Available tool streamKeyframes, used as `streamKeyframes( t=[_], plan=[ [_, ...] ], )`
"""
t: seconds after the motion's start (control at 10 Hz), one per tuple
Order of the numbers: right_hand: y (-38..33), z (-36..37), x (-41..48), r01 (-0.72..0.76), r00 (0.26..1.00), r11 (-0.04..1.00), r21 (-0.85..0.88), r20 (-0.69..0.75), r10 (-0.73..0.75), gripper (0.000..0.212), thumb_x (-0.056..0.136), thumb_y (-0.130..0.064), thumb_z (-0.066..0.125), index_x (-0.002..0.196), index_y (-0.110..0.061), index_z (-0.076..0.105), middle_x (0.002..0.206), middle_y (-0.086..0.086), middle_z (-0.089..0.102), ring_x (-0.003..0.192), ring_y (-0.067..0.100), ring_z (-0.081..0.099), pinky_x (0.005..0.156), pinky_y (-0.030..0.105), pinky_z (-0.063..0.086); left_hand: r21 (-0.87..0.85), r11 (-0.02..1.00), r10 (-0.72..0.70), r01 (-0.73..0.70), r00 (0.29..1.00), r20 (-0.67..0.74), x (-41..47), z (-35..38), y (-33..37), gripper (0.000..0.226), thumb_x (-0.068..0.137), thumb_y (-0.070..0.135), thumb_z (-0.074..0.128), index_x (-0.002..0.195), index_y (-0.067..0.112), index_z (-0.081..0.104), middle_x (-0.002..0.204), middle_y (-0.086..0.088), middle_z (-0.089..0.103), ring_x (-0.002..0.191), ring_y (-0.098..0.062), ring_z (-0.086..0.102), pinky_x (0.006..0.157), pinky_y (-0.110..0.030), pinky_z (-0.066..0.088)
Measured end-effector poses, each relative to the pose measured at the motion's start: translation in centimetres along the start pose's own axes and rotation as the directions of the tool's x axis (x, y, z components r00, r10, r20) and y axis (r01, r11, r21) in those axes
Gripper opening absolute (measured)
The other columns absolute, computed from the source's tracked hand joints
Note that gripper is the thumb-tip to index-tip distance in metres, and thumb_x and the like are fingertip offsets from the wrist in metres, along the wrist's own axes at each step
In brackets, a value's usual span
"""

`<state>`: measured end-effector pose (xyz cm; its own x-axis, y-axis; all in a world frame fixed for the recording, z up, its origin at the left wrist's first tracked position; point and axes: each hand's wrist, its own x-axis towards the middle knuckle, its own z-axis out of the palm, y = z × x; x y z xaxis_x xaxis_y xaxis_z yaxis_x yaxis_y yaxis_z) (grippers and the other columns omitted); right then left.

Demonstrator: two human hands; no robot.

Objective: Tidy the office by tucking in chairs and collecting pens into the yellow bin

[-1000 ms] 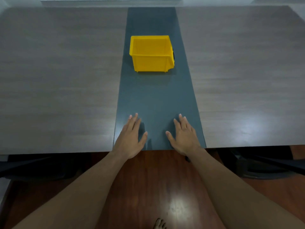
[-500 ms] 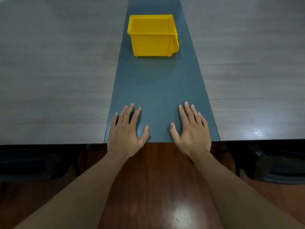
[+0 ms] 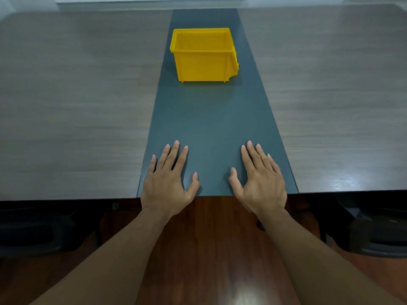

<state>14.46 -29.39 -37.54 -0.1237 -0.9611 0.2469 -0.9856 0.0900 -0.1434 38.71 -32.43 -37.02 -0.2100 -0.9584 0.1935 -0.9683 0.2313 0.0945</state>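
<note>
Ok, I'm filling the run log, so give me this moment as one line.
left hand: flat on grey strip, empty | right hand: same | yellow bin: farther along strip, untouched | pens: none visible

Both forearms bare, no sleeves in view. Left hand & right hand: no rings, no watch, no gloves; nails short and plain, fingers slim.

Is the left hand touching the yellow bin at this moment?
Apart. The head view shows the left hand flat on the dark strip, with bare strip between its fingertips and the yellow bin.
</note>
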Motion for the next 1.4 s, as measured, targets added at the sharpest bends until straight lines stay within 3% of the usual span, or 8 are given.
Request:
streamKeyframes(
  t=[1.1,1.4],
  plan=[
    [0.2,0.9,3.4,0.004,1.000,1.000,-0.001,0.002,-0.004,0.075,0.104,-0.063,0.031,0.166,-0.020,0.034,0.174,-0.001,0.029,0.163,0.016,0.019,0.131,0.042,0.021,-0.006,1.000,-0.005,0.005,1.000,0.004,3.3,0.8,-0.4,0.081,0.101,0.064,0.035,0.173,0.029,0.019,0.182,0.003,0.012,0.169,-0.018,0.009,0.136,-0.049,0.016],
    [0.3,0.0,4.1,-0.008,0.993,1.000,0.019,0.117,0.005,0.078,0.104,-0.060,0.036,0.170,-0.022,0.017,0.178,-0.005,0.012,0.165,0.014,0.005,0.131,0.043,0.018,-0.052,0.999,0.004,0.001,0.994,0.105,4.0,0.3,-0.5,0.081,0.105,0.061,0.036,0.174,0.030,0.008,0.183,0.005,0.000,0.169,-0.018,0.000,0.136,-0.051,0.013]
  ],
)
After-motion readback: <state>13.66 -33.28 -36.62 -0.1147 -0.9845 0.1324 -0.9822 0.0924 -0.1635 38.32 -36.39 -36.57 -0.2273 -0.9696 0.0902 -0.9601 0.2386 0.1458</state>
